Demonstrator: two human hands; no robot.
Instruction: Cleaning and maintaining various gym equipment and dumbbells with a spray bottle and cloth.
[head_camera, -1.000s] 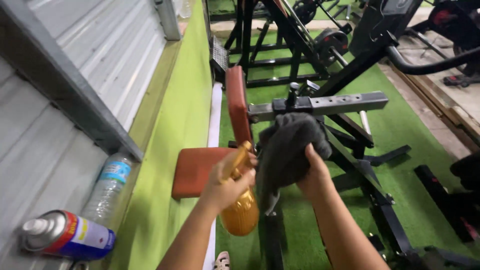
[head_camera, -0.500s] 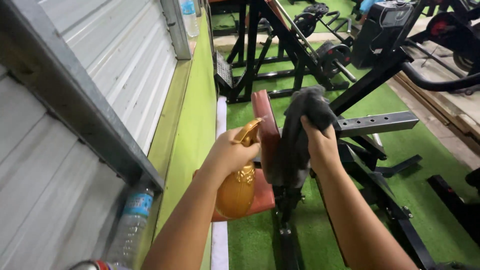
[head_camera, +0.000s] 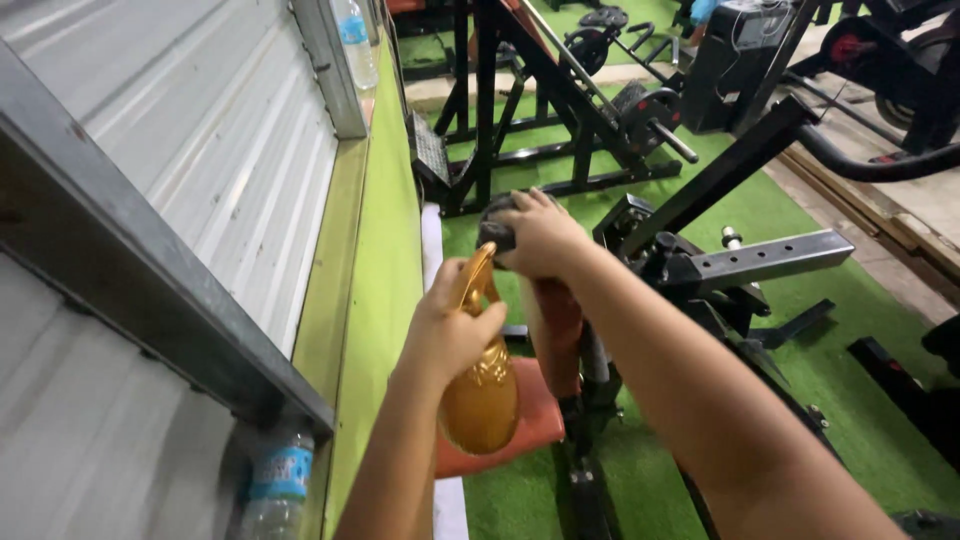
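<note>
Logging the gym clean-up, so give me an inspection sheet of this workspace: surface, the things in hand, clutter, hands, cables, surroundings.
Surface: green artificial turf floor; red padded bench seat, upright backrest.
Things in hand: gold spray bottle; dark grey cloth pressed on the backrest's top.
Clutter: clear plastic water bottle on the wall ledge, another further along.
Hands: left hand in a closed grip round the spray bottle's neck; right hand flat over the cloth.
Cables: nothing seen.
Surroundings: corrugated metal wall at left, black bench frame, weight machines with plates behind.
</note>
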